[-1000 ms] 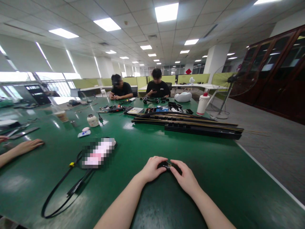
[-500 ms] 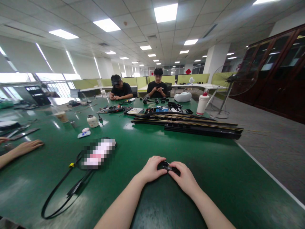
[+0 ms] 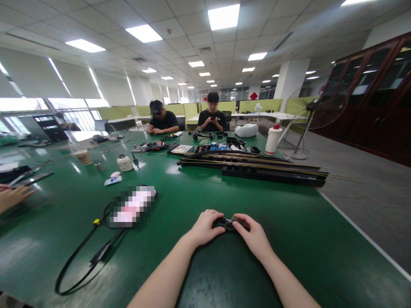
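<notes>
Fingertips of the left hand (image 3: 203, 228) and of the right hand (image 3: 254, 238) are closed from either side on a small black part (image 3: 226, 223), which is held low in the centre of the frame. Whether the part rests on the green table (image 3: 295, 226) or is kept just off it cannot be told. A looped black cable (image 3: 81, 261) is laid out at the lower left, with a pixelated pink-and-white item (image 3: 131, 206) at its upper end. Long black rails (image 3: 263, 170) are stretched across the centre right, and a white bottle (image 3: 273, 140) is stood behind them. Another person's hand (image 3: 13, 196) is seen at the left edge.
</notes>
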Motion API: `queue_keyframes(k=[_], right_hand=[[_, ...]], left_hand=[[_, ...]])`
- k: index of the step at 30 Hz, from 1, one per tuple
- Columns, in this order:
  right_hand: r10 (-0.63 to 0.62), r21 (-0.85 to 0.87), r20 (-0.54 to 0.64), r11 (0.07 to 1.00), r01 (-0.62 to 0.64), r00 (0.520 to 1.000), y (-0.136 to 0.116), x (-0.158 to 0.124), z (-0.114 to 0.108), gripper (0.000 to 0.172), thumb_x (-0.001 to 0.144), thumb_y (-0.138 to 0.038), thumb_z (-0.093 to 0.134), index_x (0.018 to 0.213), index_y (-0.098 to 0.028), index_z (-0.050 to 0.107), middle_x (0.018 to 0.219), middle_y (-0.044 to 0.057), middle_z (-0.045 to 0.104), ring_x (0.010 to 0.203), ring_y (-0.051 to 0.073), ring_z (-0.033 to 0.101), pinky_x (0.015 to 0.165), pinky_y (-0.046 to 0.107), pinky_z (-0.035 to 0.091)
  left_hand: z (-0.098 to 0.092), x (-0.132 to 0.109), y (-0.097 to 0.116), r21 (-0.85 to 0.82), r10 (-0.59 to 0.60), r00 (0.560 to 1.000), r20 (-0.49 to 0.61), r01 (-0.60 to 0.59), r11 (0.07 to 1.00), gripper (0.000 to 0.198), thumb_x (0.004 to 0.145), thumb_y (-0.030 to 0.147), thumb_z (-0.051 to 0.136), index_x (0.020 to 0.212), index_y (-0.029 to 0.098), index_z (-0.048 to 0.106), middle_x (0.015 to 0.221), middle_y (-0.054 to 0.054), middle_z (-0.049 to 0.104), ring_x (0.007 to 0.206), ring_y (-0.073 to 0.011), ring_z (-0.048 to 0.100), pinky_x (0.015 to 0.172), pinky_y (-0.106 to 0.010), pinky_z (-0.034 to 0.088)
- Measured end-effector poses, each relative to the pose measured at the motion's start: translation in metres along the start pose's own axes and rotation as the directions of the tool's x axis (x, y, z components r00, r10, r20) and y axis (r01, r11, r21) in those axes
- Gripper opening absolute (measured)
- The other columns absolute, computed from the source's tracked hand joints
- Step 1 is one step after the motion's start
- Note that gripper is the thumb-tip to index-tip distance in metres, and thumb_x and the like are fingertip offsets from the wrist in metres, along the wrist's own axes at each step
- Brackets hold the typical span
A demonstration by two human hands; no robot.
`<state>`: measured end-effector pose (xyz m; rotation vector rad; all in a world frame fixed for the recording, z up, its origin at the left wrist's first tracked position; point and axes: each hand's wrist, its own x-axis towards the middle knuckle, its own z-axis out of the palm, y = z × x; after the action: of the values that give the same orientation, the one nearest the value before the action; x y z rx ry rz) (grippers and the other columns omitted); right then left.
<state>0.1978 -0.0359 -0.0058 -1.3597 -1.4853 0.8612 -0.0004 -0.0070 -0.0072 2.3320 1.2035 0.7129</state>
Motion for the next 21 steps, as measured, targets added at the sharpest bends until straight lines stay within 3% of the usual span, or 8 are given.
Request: queue_keyframes(k=[9, 21], right_hand=[[0.126, 0.341, -0.139, 0.937, -0.072, 0.982, -0.006, 0.004, -0.004, 0.042, 0.059, -0.046, 0.072, 0.089, -0.018, 0.065, 0.091, 0.009, 0.072, 0.089, 0.024, 0.065, 0.087, 0.042, 0.048], [0.222, 0.426, -0.286, 0.901, -0.084, 0.932, -0.008, 0.004, -0.009, 0.046, 0.059, -0.044, 0.073, 0.096, -0.017, 0.063, 0.099, 0.01, 0.07, 0.095, 0.025, 0.064, 0.087, 0.041, 0.049]], left_hand=[[-0.001, 0.001, 0.003, 0.011, -0.002, 1.0, -0.011, 0.003, 1.0, 0.039, 0.076, 0.033, 0.067, 0.113, 0.022, 0.059, 0.108, -0.005, 0.061, 0.103, -0.0232, 0.051, 0.093, -0.036, 0.039], [-0.003, -0.001, 0.004, 0.026, 0.004, 1.0, -0.011, -0.004, 1.0, 0.039, 0.077, 0.03, 0.063, 0.114, 0.02, 0.058, 0.109, -0.006, 0.06, 0.104, -0.0233, 0.051, 0.093, -0.036, 0.04]])
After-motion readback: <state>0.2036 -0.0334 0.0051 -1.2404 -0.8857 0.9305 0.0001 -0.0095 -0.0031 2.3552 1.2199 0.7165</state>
